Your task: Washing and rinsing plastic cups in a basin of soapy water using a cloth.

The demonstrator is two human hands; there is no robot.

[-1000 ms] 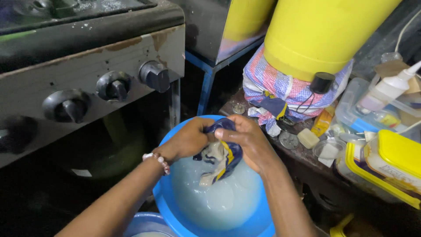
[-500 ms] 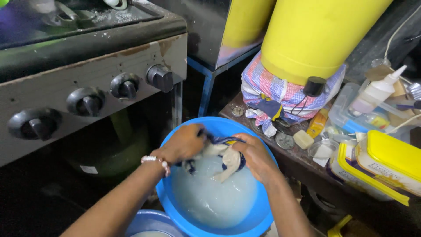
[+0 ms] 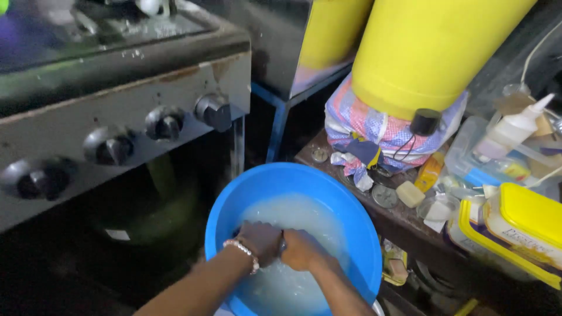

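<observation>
left hand [image 3: 262,241] and right hand [image 3: 300,248] now lowered into soapy water [image 3: 304,216], cloth submerged

At the right edge stands a rectangular tub [image 3: 515,234] with a yellow lid and printed label. Farther back stands a white squeeze bottle [image 3: 512,127]. A pale sticker [image 3: 118,234] marks the dark green cylinder, left.

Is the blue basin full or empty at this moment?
Partly full. The blue basin holds cloudy, soapy water well below its rim; the left hand and right hand are pressed together in it.

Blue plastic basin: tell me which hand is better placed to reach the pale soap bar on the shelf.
Right, probably. The right hand lies nearer the pale soap bar; the left hand would have to cross it.
</observation>
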